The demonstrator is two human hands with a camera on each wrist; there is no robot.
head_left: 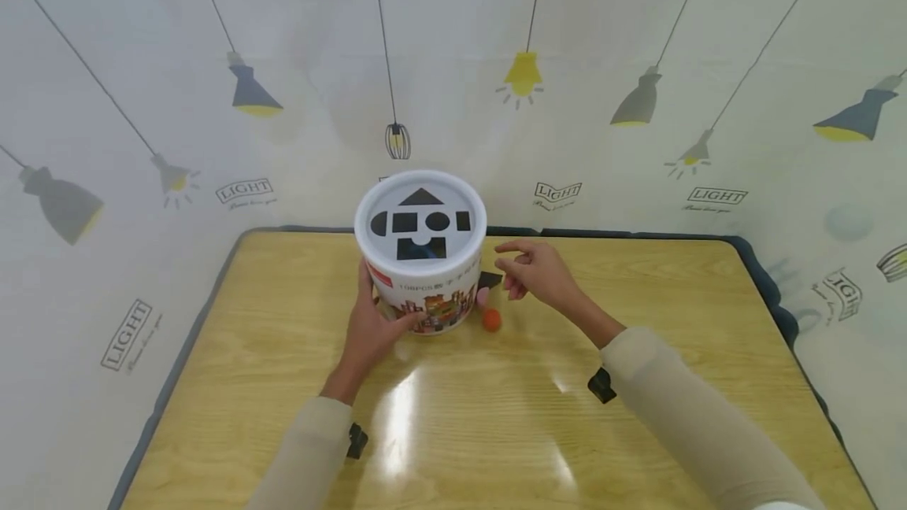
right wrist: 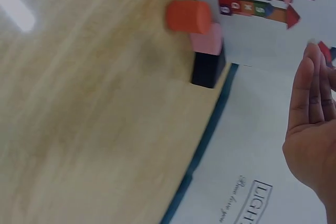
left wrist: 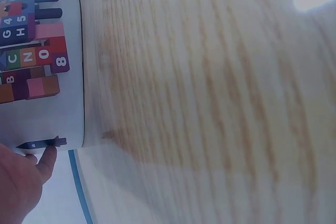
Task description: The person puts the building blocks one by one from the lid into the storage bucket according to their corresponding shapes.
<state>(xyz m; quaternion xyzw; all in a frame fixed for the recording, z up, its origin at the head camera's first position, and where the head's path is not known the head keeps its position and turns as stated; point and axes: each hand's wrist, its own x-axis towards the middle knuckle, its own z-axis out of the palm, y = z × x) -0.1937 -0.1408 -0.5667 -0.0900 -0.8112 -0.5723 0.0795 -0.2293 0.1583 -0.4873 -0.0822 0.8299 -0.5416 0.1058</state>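
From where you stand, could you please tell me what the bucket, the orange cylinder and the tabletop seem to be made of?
The bucket looks like smooth plastic, judging by its thick, rounded rim. The orange cylinder may be painted wood or plastic: evenly coloured, fairly matte. The tabletop shows wood grain and bright reflections: glossy wood or laminate.

Glossy wooden table [head_left: 666, 305] against pale walls [head_left: 453, 14] printed with lamps [head_left: 523, 75].

bucket [head_left: 441, 291]: smooth plastic | tabletop [head_left: 482, 392]: glossy, wood-grained | sleeves [head_left: 305, 447]: matt cloth | orange block [right wrist: 188, 17]: smooth, matt
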